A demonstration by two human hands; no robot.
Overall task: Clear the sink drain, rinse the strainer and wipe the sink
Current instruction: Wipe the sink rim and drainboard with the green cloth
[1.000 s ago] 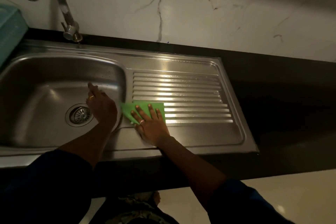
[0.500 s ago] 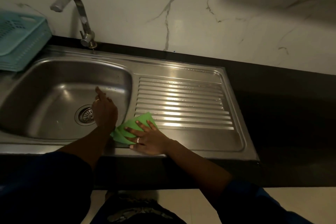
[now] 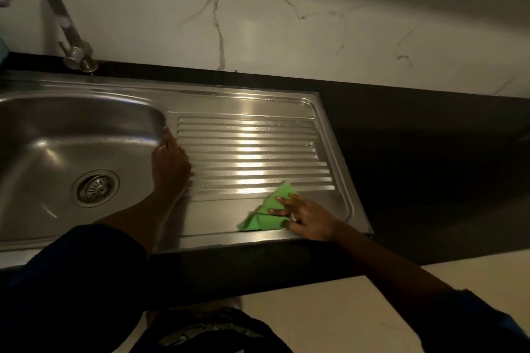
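Cloth (image 3: 262, 218): thin, soft, light, probably damp. It should slide easily on steel, so press flat from above rather than pinch. It lies right of basin (image 3: 57, 135), near front edge. Right hand (image 3: 311, 221): straight spread fingers (image 3: 284, 200) press it down, gripping nothing. Left hand (image 3: 170, 166): flat on basin's right rim, empty.

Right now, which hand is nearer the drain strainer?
Left. The left hand rests on the basin rim just right of the strainer; the right hand presses the green cloth on the drainboard, farther right.

Single head camera, close above sink (image 3: 246, 100), facing forward-down toward wall (image 3: 315, 23).
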